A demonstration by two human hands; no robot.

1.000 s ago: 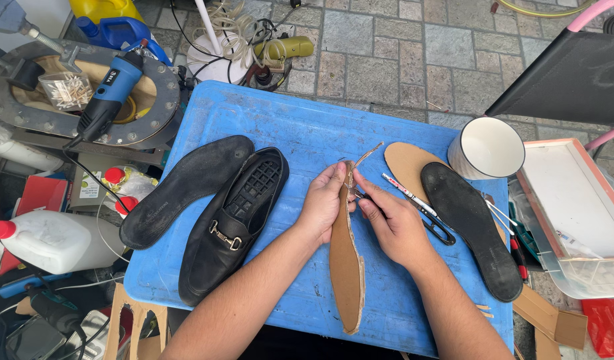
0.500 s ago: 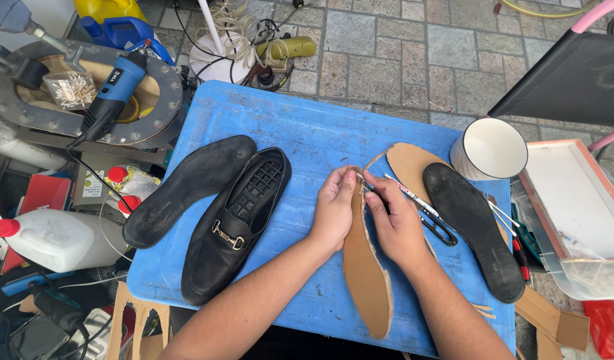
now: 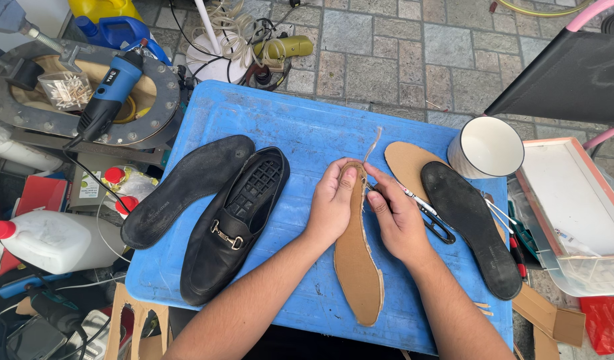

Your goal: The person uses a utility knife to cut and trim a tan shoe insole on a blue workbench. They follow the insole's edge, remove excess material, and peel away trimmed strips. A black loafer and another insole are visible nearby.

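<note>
On a blue table over stone paving, left hand grips a cardboard insole, right hand scissors.

Matt board, rubber and leather on scuffed plastic

I see a matt brown fibreboard insole with a rough edge under my left hand, a loafer of faintly glossy black leather with a metal buckle, dull, grainy black rubber soles, and a scratched blue plastic surface; my right hand grips metal-bladed scissors.
</note>
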